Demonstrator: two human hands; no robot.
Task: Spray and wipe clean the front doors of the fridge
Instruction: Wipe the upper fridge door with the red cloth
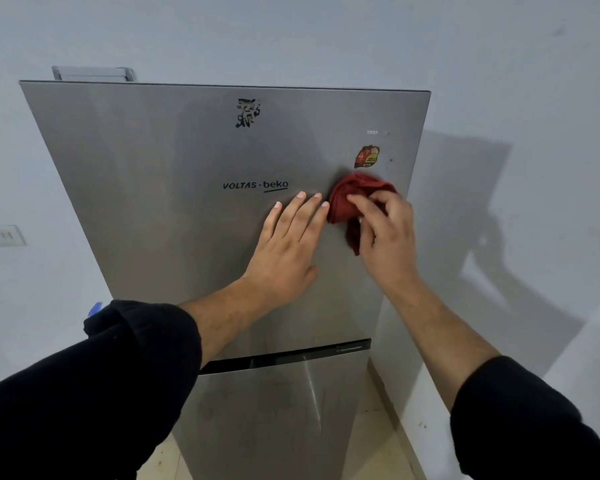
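A silver two-door fridge stands before me; its upper door [160, 174] carries a black brand name, and its lower door [274, 410] sits below a dark handle gap. My right hand [387, 237] holds a bunched red cloth [352, 194] pressed to the upper door's right side, just below a red and yellow sticker [367, 156]. My left hand [288, 244] lies flat on the door with fingers spread, right beside the cloth. No spray bottle shows.
A torn dark sticker remnant [248, 112] marks the upper door near its top. Pale walls surround the fridge; a wall socket [2, 235] is at left. A grey object [94, 73] rests on the fridge top. Tan floor [381, 431] lies below.
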